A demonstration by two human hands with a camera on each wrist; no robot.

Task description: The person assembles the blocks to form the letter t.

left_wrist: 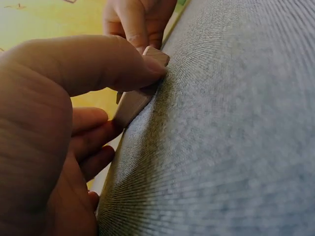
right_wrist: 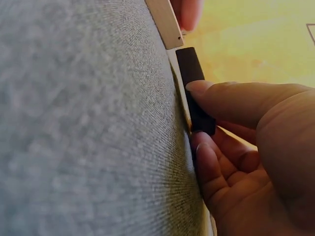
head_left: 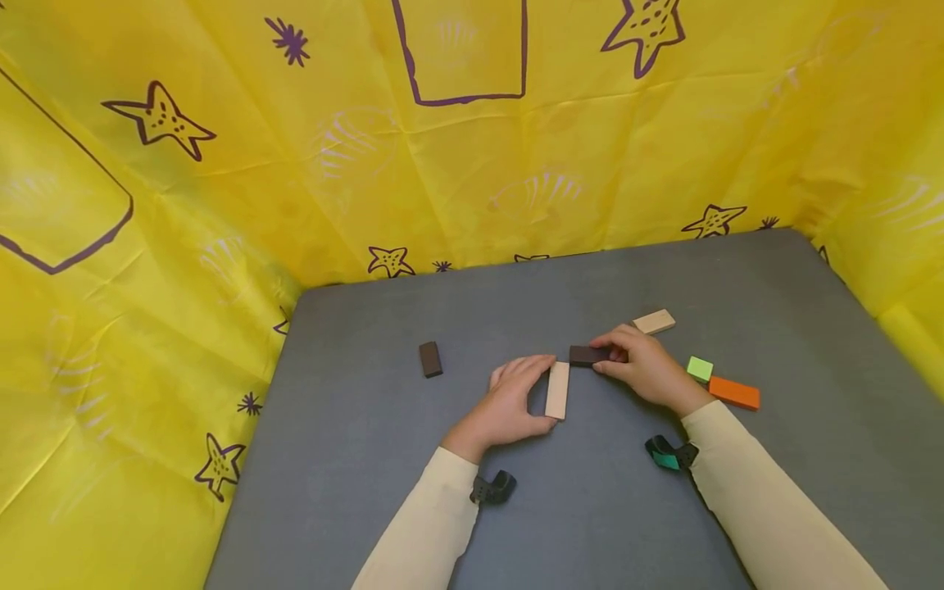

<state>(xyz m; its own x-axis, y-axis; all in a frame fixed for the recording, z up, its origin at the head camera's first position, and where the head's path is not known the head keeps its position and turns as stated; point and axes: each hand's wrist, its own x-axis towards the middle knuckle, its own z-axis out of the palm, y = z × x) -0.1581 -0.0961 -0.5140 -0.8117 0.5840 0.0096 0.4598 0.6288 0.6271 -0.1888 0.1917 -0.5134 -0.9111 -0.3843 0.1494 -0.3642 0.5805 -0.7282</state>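
Observation:
The left hand (head_left: 509,406) grips a pale wooden block (head_left: 557,392) by its two ends, thumb at the near end and fingertips at the far end. That block (left_wrist: 133,105) lies on the grey surface in the left wrist view. Just right of its far end, the right hand (head_left: 642,365) pinches a dark brown block (head_left: 584,356) between thumb and fingers. In the right wrist view the dark block (right_wrist: 189,69) is close to the end of the pale block (right_wrist: 166,24); whether they touch I cannot tell.
Another dark block (head_left: 431,359) lies on the grey table (head_left: 354,459) to the left. Beyond the right hand is a second pale block (head_left: 654,321). A light green block (head_left: 700,369) and an orange block (head_left: 734,393) lie right of the right wrist. Yellow patterned cloth (head_left: 457,164) surrounds the table's back and sides.

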